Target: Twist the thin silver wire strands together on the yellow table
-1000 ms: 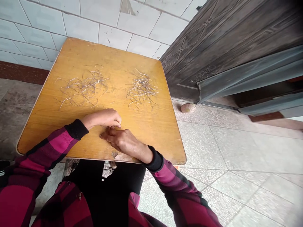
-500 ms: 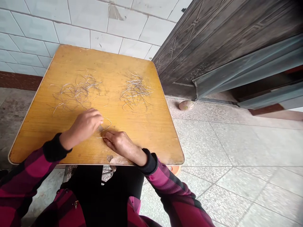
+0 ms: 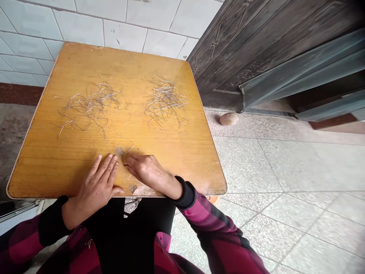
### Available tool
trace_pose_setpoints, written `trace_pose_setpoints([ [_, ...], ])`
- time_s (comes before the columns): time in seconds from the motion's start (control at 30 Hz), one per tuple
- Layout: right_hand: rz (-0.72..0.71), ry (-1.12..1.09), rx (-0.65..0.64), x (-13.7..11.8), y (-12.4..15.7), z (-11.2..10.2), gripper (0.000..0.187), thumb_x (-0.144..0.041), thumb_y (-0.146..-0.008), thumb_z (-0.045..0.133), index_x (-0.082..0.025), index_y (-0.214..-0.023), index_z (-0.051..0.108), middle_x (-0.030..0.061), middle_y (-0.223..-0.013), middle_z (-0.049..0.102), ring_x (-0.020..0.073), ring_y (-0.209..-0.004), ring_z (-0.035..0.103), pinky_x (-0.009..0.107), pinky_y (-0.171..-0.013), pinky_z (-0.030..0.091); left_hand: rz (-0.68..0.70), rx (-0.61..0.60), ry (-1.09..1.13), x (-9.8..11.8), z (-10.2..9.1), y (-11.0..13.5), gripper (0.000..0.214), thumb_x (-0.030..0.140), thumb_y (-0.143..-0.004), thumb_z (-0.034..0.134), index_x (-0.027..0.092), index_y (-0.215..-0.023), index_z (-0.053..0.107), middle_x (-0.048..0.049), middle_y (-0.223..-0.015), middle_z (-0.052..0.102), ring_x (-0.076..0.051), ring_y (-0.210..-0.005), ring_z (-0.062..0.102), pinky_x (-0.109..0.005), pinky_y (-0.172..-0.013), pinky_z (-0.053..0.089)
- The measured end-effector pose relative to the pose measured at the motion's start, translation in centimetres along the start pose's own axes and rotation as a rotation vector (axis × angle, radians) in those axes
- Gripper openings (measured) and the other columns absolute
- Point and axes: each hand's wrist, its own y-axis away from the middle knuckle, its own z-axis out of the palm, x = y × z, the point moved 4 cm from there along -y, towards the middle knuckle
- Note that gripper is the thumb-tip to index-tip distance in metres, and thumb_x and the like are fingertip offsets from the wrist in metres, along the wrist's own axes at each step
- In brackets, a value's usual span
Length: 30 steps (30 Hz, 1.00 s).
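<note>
On the wooden table (image 3: 182,160), near its front edge, my left hand (image 3: 99,180) lies palm down with the fingers stretched out. To its right, my right hand (image 3: 146,167) is closed, fingertips pinched on a thin metal wire (image 3: 133,145). The wire curves up from those fingertips and bends back to the left over the tabletop. Beyond my left hand lies a loose tangle of bent wires (image 3: 92,102). A denser pile of straighter wires (image 3: 165,99) is at the right.
A white tiled wall (image 3: 122,36) stands behind the table. Right of it are a dark carved door (image 3: 225,64) with a grey-blue curtain (image 3: 291,72), and a round pale object (image 3: 229,118) on the tiled floor. Worn patches mark the tabletop near my hands.
My left hand has let go of the wire, moved down toward me and flattened on the table. My right hand stays pinched on the wire. The view has shifted slightly.
</note>
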Motion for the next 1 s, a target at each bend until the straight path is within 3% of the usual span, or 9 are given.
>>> trace_pose_setpoints([
  [0.17, 0.003, -0.034, -0.028, 1.1, 0.6, -1.3, 0.014, -0.015, -0.092, 0.053, -0.017, -0.085, 0.064, 0.0027, -0.084, 0.061, 0.0110, -0.069, 0.052, 0.024, -0.056, 0.029, -0.003, 0.007, -0.028, 0.1, -0.2, -0.1, 0.060, 0.048, -0.092, 0.052, 0.001, -0.129, 0.054, -0.0217, -0.140, 0.051, -0.034, -0.133, 0.045, -0.055, -0.117, 0.022],
  [0.43, -0.047, -0.083, 0.036, 2.7, 0.9, -1.5, 0.018, -0.012, -0.090, 0.050, -0.018, -0.082, 0.065, 0.0025, -0.079, 0.061, 0.0142, -0.075, 0.051, 0.026, -0.068, 0.034, -0.012, -0.002, 0.010, -0.2, -0.4, -0.2, 0.058, 0.050, -0.091, 0.053, 0.006, -0.129, 0.056, -0.0206, -0.138, 0.053, -0.033, -0.131, 0.047, -0.058, -0.117, 0.019],
  [0.67, 0.269, -0.197, -0.088, 4.3, 0.9, -1.9, 0.019, -0.005, -0.073, 0.052, -0.019, -0.074, 0.064, -0.0025, -0.073, 0.062, 0.0106, -0.068, 0.053, 0.023, -0.062, 0.033, 0.027, 0.008, -0.036, -0.3, -0.4, -0.1, 0.061, 0.053, -0.090, 0.052, 0.004, -0.126, 0.058, -0.0208, -0.137, 0.054, -0.032, -0.130, 0.048, -0.057, -0.118, 0.017],
  [0.77, 0.331, -0.199, -0.106, 5.5, 1.5, -2.4, 0.019, -0.004, -0.073, 0.055, -0.019, -0.073, 0.065, -0.0023, -0.073, 0.065, 0.0108, -0.065, 0.055, 0.024, -0.062, 0.036, 0.044, 0.021, -0.052, -0.3, -0.4, -0.1, 0.062, 0.054, -0.090, 0.052, 0.003, -0.125, 0.058, -0.0209, -0.136, 0.054, -0.033, -0.130, 0.049, -0.057, -0.117, 0.017],
  [0.83, 0.326, -0.174, 0.009, 5.7, 2.1, -3.1, 0.018, -0.006, -0.078, 0.054, -0.018, -0.077, 0.067, 0.0006, -0.076, 0.066, 0.0124, -0.068, 0.058, 0.025, -0.064, 0.040, 0.043, 0.022, -0.057, -0.3, -0.4, -0.1, 0.062, 0.054, -0.090, 0.052, 0.003, -0.125, 0.058, -0.0209, -0.136, 0.054, -0.033, -0.130, 0.049, -0.058, -0.117, 0.018],
  [0.9, 0.275, -0.106, 0.213, 4.6, 3.0, -3.7, 0.020, -0.012, -0.088, 0.050, -0.016, -0.089, 0.069, 0.0055, -0.085, 0.068, 0.0157, -0.077, 0.061, 0.028, -0.070, 0.045, 0.040, 0.024, -0.058, -0.2, -0.3, -0.1, 0.062, 0.053, -0.090, 0.052, 0.003, -0.126, 0.057, -0.0209, -0.136, 0.055, -0.033, -0.130, 0.049, -0.058, -0.117, 0.018],
  [0.93, 0.220, -0.064, 0.308, 3.5, 3.5, -3.7, 0.023, -0.015, -0.092, 0.047, -0.015, -0.099, 0.069, 0.0084, -0.091, 0.069, 0.0178, -0.084, 0.062, 0.030, -0.075, 0.048, 0.037, 0.029, -0.057, -0.2, -0.3, -0.1, 0.062, 0.053, -0.090, 0.052, 0.003, -0.126, 0.057, -0.0209, -0.136, 0.055, -0.033, -0.130, 0.049, -0.058, -0.117, 0.018],
  [1.0, 0.019, -0.014, 0.347, 0.3, 4.2, -2.4, 0.030, -0.021, -0.097, 0.045, -0.010, -0.120, 0.061, 0.0126, -0.111, 0.068, 0.0208, -0.107, 0.060, 0.035, -0.091, 0.049, 0.030, 0.043, -0.054, -0.2, -0.2, 0.0, 0.061, 0.052, -0.091, 0.052, 0.003, -0.126, 0.057, -0.0212, -0.136, 0.054, -0.033, -0.130, 0.049, -0.058, -0.117, 0.019],
])
